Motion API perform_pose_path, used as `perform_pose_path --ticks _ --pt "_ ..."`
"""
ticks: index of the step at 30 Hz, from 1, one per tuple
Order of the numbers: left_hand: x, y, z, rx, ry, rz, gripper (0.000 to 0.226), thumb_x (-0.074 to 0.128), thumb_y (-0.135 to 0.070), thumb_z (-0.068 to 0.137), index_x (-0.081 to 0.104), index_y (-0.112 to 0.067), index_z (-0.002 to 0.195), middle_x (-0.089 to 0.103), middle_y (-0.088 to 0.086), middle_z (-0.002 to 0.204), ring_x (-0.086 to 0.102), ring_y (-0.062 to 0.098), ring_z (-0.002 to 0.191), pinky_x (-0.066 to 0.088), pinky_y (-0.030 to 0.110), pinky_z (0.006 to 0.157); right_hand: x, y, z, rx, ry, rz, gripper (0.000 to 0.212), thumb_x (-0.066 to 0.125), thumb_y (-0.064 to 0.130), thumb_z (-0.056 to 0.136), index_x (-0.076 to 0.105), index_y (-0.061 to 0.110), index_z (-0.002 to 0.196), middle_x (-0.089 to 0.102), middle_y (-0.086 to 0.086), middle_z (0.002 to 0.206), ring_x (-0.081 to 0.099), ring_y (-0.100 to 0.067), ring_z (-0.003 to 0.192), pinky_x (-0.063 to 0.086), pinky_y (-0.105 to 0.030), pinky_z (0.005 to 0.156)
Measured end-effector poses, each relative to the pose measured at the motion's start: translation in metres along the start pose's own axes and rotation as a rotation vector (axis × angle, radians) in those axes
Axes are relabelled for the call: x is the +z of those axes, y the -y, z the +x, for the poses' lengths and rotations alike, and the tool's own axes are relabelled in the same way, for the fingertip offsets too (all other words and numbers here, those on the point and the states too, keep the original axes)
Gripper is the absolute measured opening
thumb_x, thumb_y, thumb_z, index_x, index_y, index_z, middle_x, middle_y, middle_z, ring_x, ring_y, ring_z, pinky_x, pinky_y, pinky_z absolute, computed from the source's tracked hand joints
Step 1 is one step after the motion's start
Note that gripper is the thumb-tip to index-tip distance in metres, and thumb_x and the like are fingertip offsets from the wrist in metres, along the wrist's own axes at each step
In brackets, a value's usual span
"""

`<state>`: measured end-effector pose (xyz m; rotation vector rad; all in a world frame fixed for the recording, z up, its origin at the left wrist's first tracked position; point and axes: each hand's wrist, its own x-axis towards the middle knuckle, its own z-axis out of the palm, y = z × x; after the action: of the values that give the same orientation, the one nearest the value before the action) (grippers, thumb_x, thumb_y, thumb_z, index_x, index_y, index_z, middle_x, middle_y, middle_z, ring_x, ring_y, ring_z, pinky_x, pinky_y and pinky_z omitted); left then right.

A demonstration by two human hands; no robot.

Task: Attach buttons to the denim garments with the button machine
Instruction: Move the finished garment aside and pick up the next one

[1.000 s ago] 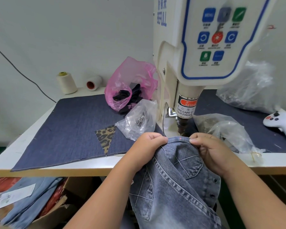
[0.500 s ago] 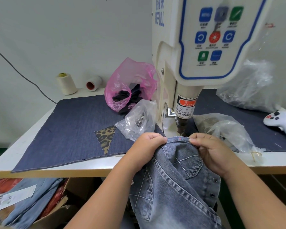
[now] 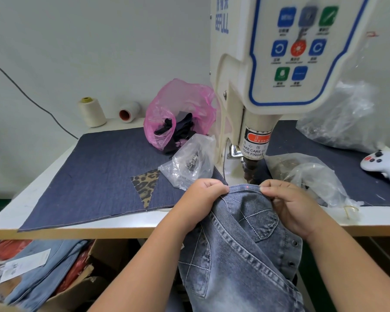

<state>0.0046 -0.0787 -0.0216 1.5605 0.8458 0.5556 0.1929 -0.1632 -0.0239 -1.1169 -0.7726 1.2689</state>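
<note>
Nearest the camera, the grey denim garment (image 3: 241, 248) hangs off the front edge of the table (image 3: 14, 212), its top hem lifted up to the button machine (image 3: 270, 70). The left hand (image 3: 203, 199) pinches that hem with curled fingers just left of the machine's punch, and the right hand (image 3: 291, 206) pinches it in the same way just right of the punch, so the cloth is drawn taut between them. A small red light dot (image 3: 247, 187) sits on the hem between the two thumbs, directly in front of the punch (image 3: 249, 170).

The step in hand appears to be lining up the hem for a button. To do it well, the person would keep the fabric flat and single-layered under the punch, settle the red dot on the exact button spot, and hold both thumbs clear to either side, as the warning label (image 3: 256, 145) above the punch urges.

Left of the machine lies a clear bag (image 3: 191, 163) with small metal pieces, and beyond it a pink bag (image 3: 180, 109). Right of the machine lies another clear bag (image 3: 311, 176), and farther right a white handheld controller (image 3: 385, 167). Far left of the machine, at the wall, stand two thread cones (image 3: 92, 112).
</note>
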Motion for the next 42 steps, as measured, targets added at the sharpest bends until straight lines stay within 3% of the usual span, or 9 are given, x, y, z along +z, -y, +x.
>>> perform_pose_path --ticks 5,11,16,20,31,34,38,42 --pt "0.0 -0.001 0.0 -0.002 0.005 -0.007 0.047 0.057 -0.038 0.075 0.048 0.009 0.079 0.046 0.01 0.075 0.04 0.023 0.071 0.032 0.036 0.072 0.001 0.001 0.0 -0.014 0.005 0.007 0.008 0.054 0.002 0.078 0.057 -0.001 0.072 0.059 -0.007 0.06 0.058 -0.01 0.053 0.048 -0.018 0.049" --pt "0.0 -0.001 0.0 0.001 0.009 -0.015 0.047 0.056 -0.036 0.075 0.047 0.01 0.079 0.045 0.01 0.077 0.039 0.024 0.072 0.032 0.036 0.074 0.0 0.001 -0.001 0.0 -0.004 0.005 0.024 0.045 -0.005 0.092 0.057 0.0 0.072 0.058 -0.006 0.059 0.058 -0.009 0.051 0.048 -0.018 0.047" --pt "-0.001 -0.001 0.0 0.009 0.012 -0.01 0.05 0.056 -0.039 0.073 0.047 0.01 0.079 0.046 0.01 0.077 0.04 0.024 0.072 0.033 0.037 0.073 0.001 0.002 -0.001 0.003 -0.015 0.017 0.022 0.047 -0.005 0.09 0.058 0.0 0.071 0.059 -0.007 0.059 0.058 -0.009 0.051 0.048 -0.017 0.047" --pt "0.0 -0.001 0.0 0.02 0.004 -0.006 0.048 0.056 -0.038 0.073 0.048 0.009 0.078 0.045 0.009 0.077 0.039 0.023 0.072 0.032 0.036 0.072 0.002 0.002 -0.001 0.001 -0.005 0.016 0.007 0.056 0.004 0.076 0.057 -0.001 0.071 0.059 -0.007 0.059 0.058 -0.009 0.051 0.048 -0.017 0.047" --pt "0.001 0.0 0.0 0.03 -0.012 0.003 0.047 0.057 -0.039 0.072 0.048 0.007 0.075 0.044 0.008 0.075 0.039 0.022 0.072 0.032 0.036 0.073 0.003 0.001 -0.001 -0.005 -0.001 0.029 0.007 0.057 0.006 0.072 0.058 0.0 0.069 0.058 -0.006 0.057 0.057 -0.009 0.049 0.047 -0.017 0.046" --pt "0.0 -0.001 -0.002 0.042 -0.015 0.017 0.053 0.057 -0.045 0.068 0.048 0.007 0.075 0.044 0.007 0.075 0.039 0.021 0.071 0.032 0.035 0.072 0.002 0.001 -0.002 -0.015 -0.009 0.029 0.007 0.057 0.004 0.075 0.058 0.001 0.068 0.058 -0.006 0.057 0.056 -0.008 0.049 0.046 -0.016 0.046" --pt "0.002 -0.002 -0.004 0.05 -0.013 0.015 0.055 0.057 -0.046 0.068 0.048 0.008 0.075 0.044 0.008 0.075 0.038 0.022 0.071 0.031 0.035 0.072 0.003 -0.001 -0.003 -0.027 -0.047 -0.001 0.027 0.048 -0.006 0.09 0.06 0.002 0.067 0.057 -0.006 0.057 0.054 -0.005 0.046 0.043 -0.012 0.043" --pt "0.001 -0.008 -0.01 0.047 -0.016 0.025 0.037 0.058 -0.038 0.075 0.05 -0.002 0.07 0.044 0.008 0.069 0.04 0.019 0.067 0.034 0.033 0.069 0.01 -0.001 -0.009 -0.065 -0.061 -0.156 0.01 0.066 0.012 0.074 0.071 0.011 0.066 0.064 -0.008 0.065 0.06 -0.014 0.059 0.049 -0.024 0.057"
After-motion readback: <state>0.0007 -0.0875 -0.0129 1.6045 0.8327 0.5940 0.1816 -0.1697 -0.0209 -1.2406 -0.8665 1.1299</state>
